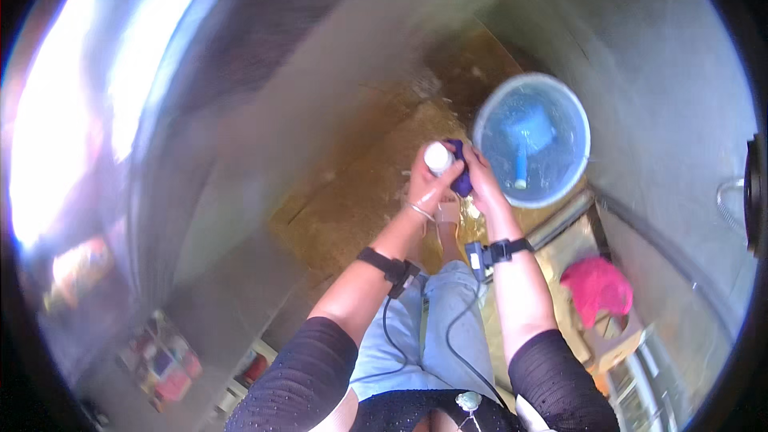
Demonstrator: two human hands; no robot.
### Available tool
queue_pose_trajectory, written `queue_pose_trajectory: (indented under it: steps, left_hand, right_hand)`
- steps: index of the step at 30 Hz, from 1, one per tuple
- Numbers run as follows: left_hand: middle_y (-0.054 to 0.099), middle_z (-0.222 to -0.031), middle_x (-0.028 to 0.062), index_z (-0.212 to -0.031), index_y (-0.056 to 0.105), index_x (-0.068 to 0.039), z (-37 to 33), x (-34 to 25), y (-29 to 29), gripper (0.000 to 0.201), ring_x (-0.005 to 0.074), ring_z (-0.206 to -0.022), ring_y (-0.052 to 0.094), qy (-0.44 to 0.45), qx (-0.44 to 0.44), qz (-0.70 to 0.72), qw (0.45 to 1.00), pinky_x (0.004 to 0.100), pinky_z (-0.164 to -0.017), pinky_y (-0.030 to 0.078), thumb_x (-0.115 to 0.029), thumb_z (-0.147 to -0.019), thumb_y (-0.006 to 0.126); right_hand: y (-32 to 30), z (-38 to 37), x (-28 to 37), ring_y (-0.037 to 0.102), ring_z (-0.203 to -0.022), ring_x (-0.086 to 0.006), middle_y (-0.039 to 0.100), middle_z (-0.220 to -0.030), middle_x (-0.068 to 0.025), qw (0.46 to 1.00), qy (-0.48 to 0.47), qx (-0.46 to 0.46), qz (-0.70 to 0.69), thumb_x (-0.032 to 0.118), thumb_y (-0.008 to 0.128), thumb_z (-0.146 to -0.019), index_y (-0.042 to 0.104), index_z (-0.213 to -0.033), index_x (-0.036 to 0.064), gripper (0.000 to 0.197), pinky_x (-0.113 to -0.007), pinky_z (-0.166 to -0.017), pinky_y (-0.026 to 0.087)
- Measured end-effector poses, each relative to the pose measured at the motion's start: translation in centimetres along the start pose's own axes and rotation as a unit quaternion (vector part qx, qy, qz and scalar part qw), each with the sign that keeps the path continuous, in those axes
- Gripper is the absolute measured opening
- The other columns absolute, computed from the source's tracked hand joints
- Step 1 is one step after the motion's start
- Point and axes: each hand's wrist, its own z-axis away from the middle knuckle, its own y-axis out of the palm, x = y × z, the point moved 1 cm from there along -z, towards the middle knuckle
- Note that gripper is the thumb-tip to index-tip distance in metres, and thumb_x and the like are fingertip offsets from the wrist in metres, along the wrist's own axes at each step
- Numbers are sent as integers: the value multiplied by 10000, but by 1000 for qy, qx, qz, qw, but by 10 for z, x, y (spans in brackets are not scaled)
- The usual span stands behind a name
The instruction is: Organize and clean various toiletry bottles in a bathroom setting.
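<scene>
My left hand is wrapped round a small container with a round white top, probably a bottle. Close beside it, my right hand grips a dark purple cloth-like piece, which touches the container's side. Both hands are together in front of me, above the wet brown floor. Just right of my right hand stands a round bucket of water. A light blue dipper lies in it, its handle pointing toward me.
Grey walls rise on the right. A red-pink cloth or cap rests on a box-like thing at the lower right. Colourful items are at the lower left. Cables run from the straps on my forearms.
</scene>
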Motion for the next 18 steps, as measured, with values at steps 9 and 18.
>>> queue_pose_trajectory:
  steps: [9,18]
  left_hand:
    - [595,-921,68,-943,515,-102,63,-74,-78,231,210,-910,553,39,-243,535,808,370,-830,447,-47,-733,594]
    - [599,-1077,82,-1118,516,-150,159,-11,-123,458,262,-1065,544,-56,-144,623,767,515,-939,403,-520,-848,529]
  right_hand:
    - [121,87,34,561,-1029,-244,598,-1102,-86,946,166,270,-66,483,434,-923,532,-1176,64,500,-382,-854,482]
    - [108,69,-28,586,-724,-144,606,-841,-44,933,-1,235,272,516,454,-915,601,-955,45,495,-305,-641,493]
